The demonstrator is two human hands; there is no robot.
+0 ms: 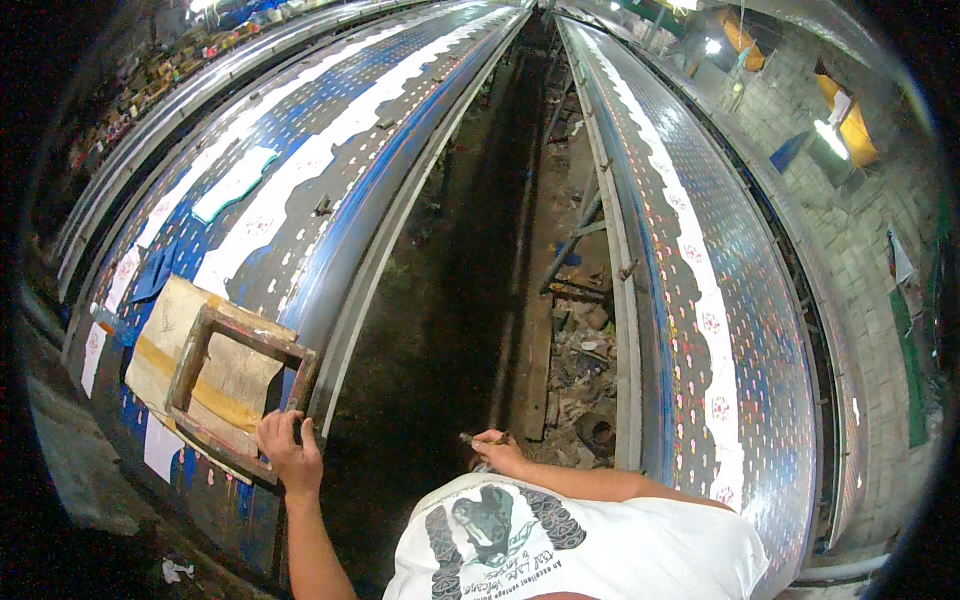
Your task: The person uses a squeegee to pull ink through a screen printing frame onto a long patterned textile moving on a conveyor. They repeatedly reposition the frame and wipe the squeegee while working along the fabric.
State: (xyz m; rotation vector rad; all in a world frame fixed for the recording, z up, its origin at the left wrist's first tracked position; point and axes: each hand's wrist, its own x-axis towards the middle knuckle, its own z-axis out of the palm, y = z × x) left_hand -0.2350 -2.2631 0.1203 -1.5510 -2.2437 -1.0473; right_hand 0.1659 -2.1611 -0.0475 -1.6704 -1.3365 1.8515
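At the near end of the left table, a worn wooden frame point(188, 358) lies tilted on a stained yellowish sheet point(160, 325). My left hand point(290, 447) is closed on the near right corner of that frame, its thumb pointing up. Over the dark aisle, in front of my body, my right hand point(497, 453) is closed around a small dark object, too dim to name. White fabric pieces point(255, 222) with small reddish prints lie in a row along the left table, beside a folded pale cloth point(235, 185).
A second long table point(745, 300) runs along my right, bearing a white fabric strip point(690, 240) with reddish prints. Between the tables is a dark aisle point(440, 250); rubble point(580, 345) and metal struts point(587, 230) lie under the right table's edge. A blue cloth point(152, 272) is beside the frame.
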